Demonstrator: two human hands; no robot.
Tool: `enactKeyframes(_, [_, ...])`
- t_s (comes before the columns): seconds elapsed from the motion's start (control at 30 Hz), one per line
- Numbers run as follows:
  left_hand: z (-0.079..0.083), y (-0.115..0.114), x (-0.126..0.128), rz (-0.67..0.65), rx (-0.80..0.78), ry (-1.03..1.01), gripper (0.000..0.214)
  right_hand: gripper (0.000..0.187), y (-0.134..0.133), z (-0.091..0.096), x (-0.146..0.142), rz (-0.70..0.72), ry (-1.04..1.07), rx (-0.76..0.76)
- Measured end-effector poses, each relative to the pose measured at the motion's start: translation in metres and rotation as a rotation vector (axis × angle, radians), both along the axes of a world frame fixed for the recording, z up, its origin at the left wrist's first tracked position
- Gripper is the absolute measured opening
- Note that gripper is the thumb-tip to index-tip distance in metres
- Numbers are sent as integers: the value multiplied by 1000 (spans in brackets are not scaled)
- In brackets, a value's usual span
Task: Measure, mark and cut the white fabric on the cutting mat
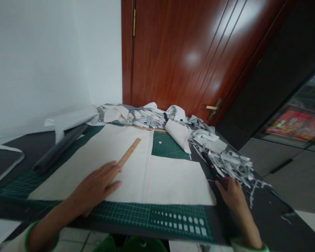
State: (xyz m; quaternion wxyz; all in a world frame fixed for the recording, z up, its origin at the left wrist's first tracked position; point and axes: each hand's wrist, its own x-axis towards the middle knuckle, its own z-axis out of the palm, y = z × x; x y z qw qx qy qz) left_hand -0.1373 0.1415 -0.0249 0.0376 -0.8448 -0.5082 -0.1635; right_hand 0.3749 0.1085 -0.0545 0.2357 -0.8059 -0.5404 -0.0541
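My left hand [101, 183] is closed on one end of a wooden ruler [130, 150], which slants away over a large sheet of white fabric [91, 162]. At the sheet's right side my right hand [233, 196] grips the dark handles of what look like black scissors [212, 167], their blades pointing away among scraps. The fabric lies flat on a green cutting mat [126, 212], and a faint pink line runs down it. A notch in its far right part bares the mat, with a turned-back white flap [179, 134] beside it.
Heaped white and grey fabric scraps [144, 117] line the back of the dark table [273, 217]; thin strips [236, 162] pile at the right. A dark roll [59, 148] and a white fabric roll [78, 117] lie at the left. A wooden door [173, 52] stands behind.
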Motion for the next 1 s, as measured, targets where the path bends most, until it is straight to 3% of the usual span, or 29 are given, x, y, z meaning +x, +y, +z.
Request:
enactKeyframes(0.07, [-2,-2,-5,88,25,-4,46,45,2,-4,6,-59,-67,-42])
enactKeyframes(0.17, [-3,-3,-10,208,67,2,48,35,1,-9,14,-21,-112,-133])
enactKeyframes(0.37, [4,-3,-8,403,192,158,44,42,-5,-1,15,-17,-70,-299])
enactKeyframes(0.5, [-2,-8,5,370,238,142,46,49,-4,10,8,-86,-167,-308])
enactKeyframes(0.6, [-13,-11,13,311,239,88,50,44,-4,16,7,-147,-278,-356])
enactKeyframes(0.83, [-19,-7,21,277,227,55,53,35,6,45,13,-26,-157,-642])
enactKeyframes(1.0, [-20,-6,25,264,243,35,54,29,21,59,13,-47,-108,-668])
